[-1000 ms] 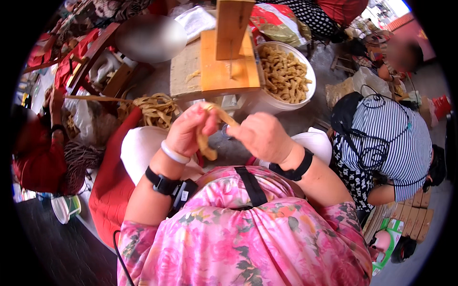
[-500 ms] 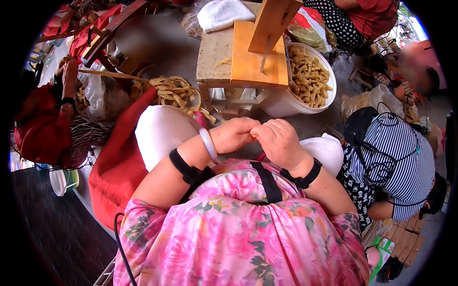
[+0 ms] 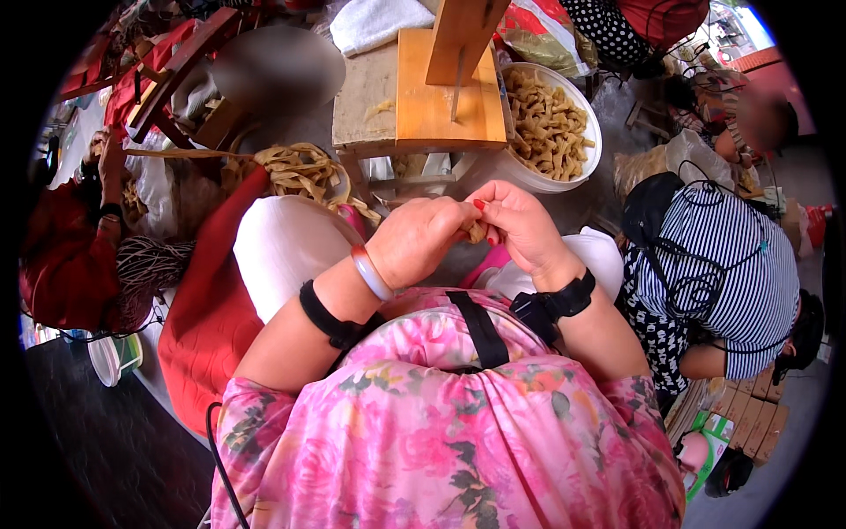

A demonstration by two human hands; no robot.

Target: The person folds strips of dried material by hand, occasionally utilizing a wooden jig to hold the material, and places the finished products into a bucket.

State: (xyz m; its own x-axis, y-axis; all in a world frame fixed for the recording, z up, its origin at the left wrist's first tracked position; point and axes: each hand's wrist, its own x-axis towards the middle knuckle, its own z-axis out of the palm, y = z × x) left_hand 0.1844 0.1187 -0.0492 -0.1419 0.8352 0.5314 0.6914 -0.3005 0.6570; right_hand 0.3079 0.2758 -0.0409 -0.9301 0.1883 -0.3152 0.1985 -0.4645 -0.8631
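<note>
we pinch a small tan piece [image 3: 477,233] between the closed fingertips of our left hand [image 3: 414,238] and right hand [image 3: 525,229], between our knees [image 3: 286,249], near a white bucket [image 3: 597,143].

One left hand [image 3: 419,236] and one right hand [image 3: 522,231] meet over one tan piece [image 3: 477,233], with one bangle [image 3: 371,274] and two black wrist straps [image 3: 322,317] worn. One wooden board [image 3: 421,97] bears one upright post [image 3: 460,37] and one metal spike [image 3: 457,84], near one white cloth [image 3: 379,24]. One white tub [image 3: 597,141] holds dozens of tan twists [image 3: 546,123], too overlapped for an exact count; one heap of tan strips [image 3: 304,169] and one white-and-green bucket [image 3: 107,360] are visible. At least four other people [image 3: 724,264] appear, one in stripes.
</note>
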